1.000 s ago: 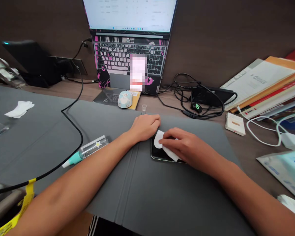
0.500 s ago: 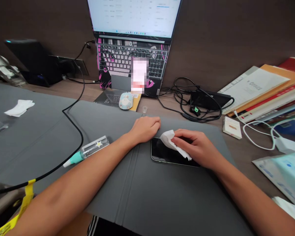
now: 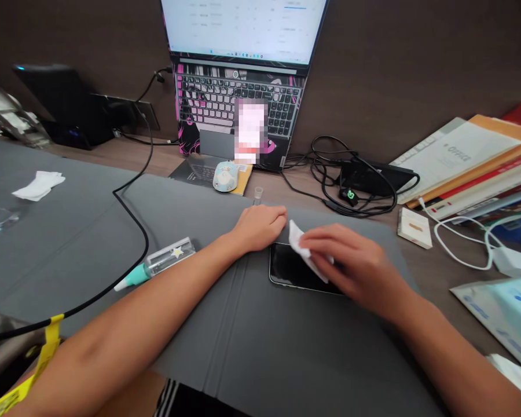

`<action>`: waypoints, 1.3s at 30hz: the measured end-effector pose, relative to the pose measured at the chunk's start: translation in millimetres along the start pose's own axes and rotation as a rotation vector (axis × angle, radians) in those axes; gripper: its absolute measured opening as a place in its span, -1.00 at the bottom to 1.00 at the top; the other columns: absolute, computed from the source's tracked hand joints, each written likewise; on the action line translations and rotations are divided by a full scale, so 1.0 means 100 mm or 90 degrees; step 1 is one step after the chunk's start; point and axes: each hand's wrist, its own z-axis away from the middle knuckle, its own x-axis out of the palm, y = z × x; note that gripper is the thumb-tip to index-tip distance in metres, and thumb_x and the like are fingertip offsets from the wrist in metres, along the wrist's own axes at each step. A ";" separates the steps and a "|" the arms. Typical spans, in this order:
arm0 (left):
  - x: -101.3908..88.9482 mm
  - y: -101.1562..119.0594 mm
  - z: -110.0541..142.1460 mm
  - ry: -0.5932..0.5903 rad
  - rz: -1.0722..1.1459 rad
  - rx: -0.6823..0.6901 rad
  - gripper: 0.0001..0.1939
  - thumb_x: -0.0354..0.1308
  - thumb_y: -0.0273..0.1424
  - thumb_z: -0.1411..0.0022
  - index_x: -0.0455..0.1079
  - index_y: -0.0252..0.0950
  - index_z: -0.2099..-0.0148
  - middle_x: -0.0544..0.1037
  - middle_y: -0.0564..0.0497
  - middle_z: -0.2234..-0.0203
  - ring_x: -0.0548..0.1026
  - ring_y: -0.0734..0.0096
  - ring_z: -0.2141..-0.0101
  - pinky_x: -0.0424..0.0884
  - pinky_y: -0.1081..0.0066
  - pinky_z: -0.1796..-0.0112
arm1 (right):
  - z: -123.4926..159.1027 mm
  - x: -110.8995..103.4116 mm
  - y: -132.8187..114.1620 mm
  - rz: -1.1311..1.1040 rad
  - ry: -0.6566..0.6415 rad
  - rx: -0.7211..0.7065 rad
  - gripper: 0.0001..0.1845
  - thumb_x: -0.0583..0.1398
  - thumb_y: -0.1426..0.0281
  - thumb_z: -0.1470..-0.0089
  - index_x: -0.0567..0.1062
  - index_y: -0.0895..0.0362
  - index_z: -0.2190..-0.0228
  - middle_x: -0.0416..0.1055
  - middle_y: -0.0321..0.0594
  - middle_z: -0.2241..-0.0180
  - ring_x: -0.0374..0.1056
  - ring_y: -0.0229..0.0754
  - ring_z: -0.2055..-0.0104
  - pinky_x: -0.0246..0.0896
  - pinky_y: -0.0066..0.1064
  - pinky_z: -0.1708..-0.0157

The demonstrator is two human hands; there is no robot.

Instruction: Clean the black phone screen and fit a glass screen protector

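Observation:
A black-screened smartphone (image 3: 289,267) lies flat on the grey desk mat (image 3: 312,353). Over its right part, my right hand (image 3: 351,263) pinches a folded white tissue (image 3: 301,240) between thumb and fingers; the tissue's lower edge meets the screen, and the hand hides the phone's right end. My left hand (image 3: 260,227) rests on the mat just past the phone's upper left corner, fingers curled under with nothing visible in them. Beside my left forearm lies a clear spray bottle (image 3: 169,256) with a teal and white top and a star on it.
A laptop (image 3: 238,110) stands open at the back, a light-blue mouse (image 3: 225,176) before it. Black cables (image 3: 330,174) and a charger lie right of it, near leaning books (image 3: 455,156) and a small box (image 3: 414,227). Another tissue (image 3: 39,185) lies far left. A black cable crosses the mat.
My right hand has tilted and lifted slightly at the wrist, keeping its pinch on the tissue, which now stands more upright. My left hand stays put. The whole view has shifted a little.

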 end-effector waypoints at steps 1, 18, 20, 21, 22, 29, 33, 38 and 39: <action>0.00 0.00 0.00 -0.001 0.000 0.001 -0.65 -0.17 -0.30 -0.34 0.46 -0.17 0.21 0.62 0.01 0.27 0.53 0.19 0.23 0.34 0.30 0.23 | 0.01 0.02 -0.02 0.022 -0.052 -0.042 -0.79 0.12 0.43 -0.32 0.56 0.09 0.13 0.56 -0.06 0.04 0.50 -0.07 0.03 0.43 -0.22 0.00; -0.12 0.05 0.08 -0.066 0.007 0.022 -0.60 -0.23 -0.25 -0.42 0.43 -0.19 0.22 0.58 0.00 0.29 0.49 0.23 0.26 0.31 0.30 0.24 | 0.07 -0.21 0.29 -0.029 -0.212 0.042 -0.77 0.10 0.38 -0.33 0.54 0.11 0.30 0.53 -0.15 0.22 0.46 -0.17 0.25 0.32 -0.35 0.21; -0.21 0.10 0.19 -0.112 0.009 0.057 -0.54 -0.24 -0.12 -0.45 0.44 -0.19 0.18 0.56 0.00 0.27 0.48 0.26 0.25 0.32 0.31 0.21 | 0.07 -0.22 0.34 -0.047 -0.220 0.048 -0.79 0.10 0.37 -0.33 0.52 0.11 0.27 0.50 -0.14 0.22 0.44 -0.16 0.22 0.30 -0.34 0.20; -0.26 0.13 0.26 -0.144 -0.002 0.078 -0.52 -0.18 0.00 -0.42 0.44 -0.18 0.09 0.55 -0.01 0.21 0.48 0.24 0.22 0.32 0.31 0.20 | 0.07 -0.22 0.35 -0.047 -0.222 0.051 -0.80 0.10 0.37 -0.33 0.51 0.11 0.27 0.49 -0.14 0.22 0.42 -0.15 0.22 0.29 -0.33 0.19; -0.31 0.15 0.33 -0.160 -0.028 0.091 -0.47 -0.07 0.12 -0.34 0.42 -0.17 0.01 0.52 -0.03 0.15 0.48 0.23 0.20 0.32 0.30 0.20 | 0.08 -0.22 0.36 -0.044 -0.223 0.055 -0.81 0.10 0.37 -0.33 0.50 0.12 0.27 0.47 -0.13 0.22 0.40 -0.14 0.21 0.28 -0.32 0.19; -0.34 0.16 0.48 -0.213 -0.095 0.134 -0.38 0.35 0.03 0.04 0.35 -0.19 0.02 0.42 -0.01 0.13 0.42 0.22 0.19 0.31 0.35 0.25 | 0.14 -0.23 0.43 -0.025 -0.232 0.090 -0.82 0.07 0.36 -0.34 0.46 0.11 0.16 0.32 -0.15 0.17 0.31 -0.15 0.18 0.22 -0.32 0.14; -0.30 0.10 0.36 -0.225 -0.038 0.161 -0.41 0.36 -0.02 0.04 0.30 -0.20 0.06 0.40 0.03 0.16 0.38 0.29 0.23 0.29 0.35 0.27 | 0.14 -0.19 0.49 -0.025 -0.220 0.112 -0.80 0.02 0.35 -0.36 0.43 0.11 0.20 0.31 -0.14 0.18 0.29 -0.15 0.20 0.19 -0.33 0.17; -0.31 0.08 0.32 -0.225 -0.009 0.157 -0.43 0.36 -0.05 0.03 0.27 -0.21 0.07 0.39 0.03 0.17 0.37 0.29 0.22 0.29 0.34 0.26 | 0.13 -0.19 0.48 -0.042 -0.221 0.122 -0.79 0.02 0.36 -0.37 0.42 0.11 0.26 0.33 -0.16 0.22 0.30 -0.15 0.22 0.16 -0.34 0.20; -0.31 0.08 0.32 -0.227 -0.007 0.157 -0.43 0.36 -0.06 0.03 0.26 -0.21 0.07 0.38 0.03 0.16 0.37 0.29 0.22 0.28 0.34 0.25 | 0.12 -0.20 0.46 -0.052 -0.222 0.121 -0.80 0.03 0.35 -0.37 0.43 0.11 0.25 0.34 -0.17 0.22 0.30 -0.16 0.22 0.17 -0.34 0.19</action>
